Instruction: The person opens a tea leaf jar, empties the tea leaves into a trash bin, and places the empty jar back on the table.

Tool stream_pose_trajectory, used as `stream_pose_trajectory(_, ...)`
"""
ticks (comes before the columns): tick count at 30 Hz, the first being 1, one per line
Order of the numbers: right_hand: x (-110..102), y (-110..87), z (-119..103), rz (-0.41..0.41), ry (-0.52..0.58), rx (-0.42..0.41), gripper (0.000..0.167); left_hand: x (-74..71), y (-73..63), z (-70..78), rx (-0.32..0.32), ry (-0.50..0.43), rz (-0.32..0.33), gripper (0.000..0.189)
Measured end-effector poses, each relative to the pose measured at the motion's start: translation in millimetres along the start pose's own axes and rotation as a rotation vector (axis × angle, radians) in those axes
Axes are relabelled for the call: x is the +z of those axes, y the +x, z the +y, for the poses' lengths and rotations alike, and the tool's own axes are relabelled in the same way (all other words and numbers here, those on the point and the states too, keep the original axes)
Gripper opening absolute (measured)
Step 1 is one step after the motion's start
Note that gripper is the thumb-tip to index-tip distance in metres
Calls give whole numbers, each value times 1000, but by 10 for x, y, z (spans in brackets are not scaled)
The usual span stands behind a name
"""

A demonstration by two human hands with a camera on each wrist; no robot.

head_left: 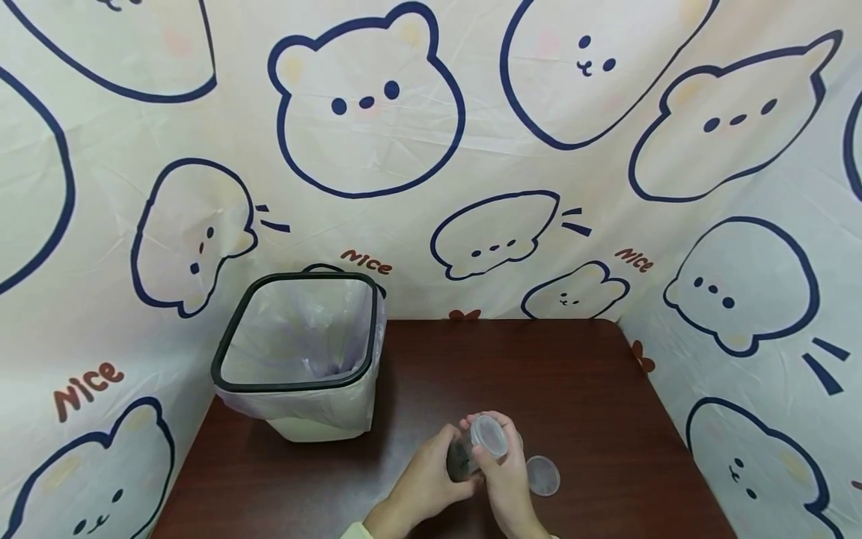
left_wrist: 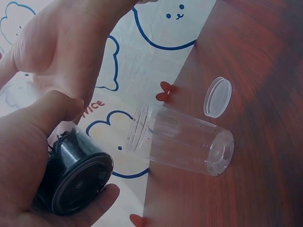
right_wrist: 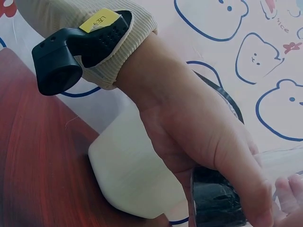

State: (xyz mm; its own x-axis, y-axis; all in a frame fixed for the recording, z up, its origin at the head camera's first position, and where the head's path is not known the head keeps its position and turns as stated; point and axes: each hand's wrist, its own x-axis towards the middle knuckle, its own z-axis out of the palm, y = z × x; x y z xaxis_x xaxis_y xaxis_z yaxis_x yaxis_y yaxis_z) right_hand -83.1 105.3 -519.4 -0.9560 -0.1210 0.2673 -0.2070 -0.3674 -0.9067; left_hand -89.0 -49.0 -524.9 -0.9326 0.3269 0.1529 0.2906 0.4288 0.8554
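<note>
A jar with dark contents (head_left: 459, 458) is being held above the brown table (head_left: 606, 419), in front of the person and to the right of a lined bin (head_left: 316, 428). Its long axis is being kept tilted: in the head view, the dark base is pointing toward the lower left, while the translucent round upper end is facing up and to the right. In the left wrist view, the flat base is being turned largely toward the camera.

The lower body is being gripped by the left hand (head_left: 420, 479), with fingers and thumb being curled round it from opposite sides. The upper end is being grasped by the right hand (head_left: 509, 479), its thumb being laid along the near rim and its fingers being wrapped behind; their exact hold is being partly hidden.

Near the right hand, a clear second jar (left_wrist: 182, 139) is standing upright on the table, its threaded mouth pointing up. Just beside it, a loose round lid (head_left: 542, 476) is lying flat. A patterned curtain (head_left: 404, 165) is being hung behind. A small black camera (right_wrist: 57, 61) is being worn on the left wrist.
</note>
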Motion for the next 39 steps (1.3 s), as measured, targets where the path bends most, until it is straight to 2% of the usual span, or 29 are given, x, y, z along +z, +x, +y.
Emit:
stream_pose_trajectory(9, -12, 4, -16, -28, 6, -10, 39, -4, 9, -6, 7, -17, -16, 45)
stream_pose_trajectory(16, -49, 9, 1, -66, 77, -2, 34, -2, 12, -5, 4, -7, -15, 45)
stream_pose_trajectory(23, -70, 16, 3, -130, 133, -36, 39, 4, 2, -2, 28, 24, 8, 45)
stream_pose_trajectory(29, -98, -8, -11, -191, 147, -28, 44, 4, -6, -7, 29, 25, 22, 45)
stream_pose_trajectory(39, -73, -27, 0, -131, 147, 14, 58, -15, -3, 10, -7, 25, 2, 45)
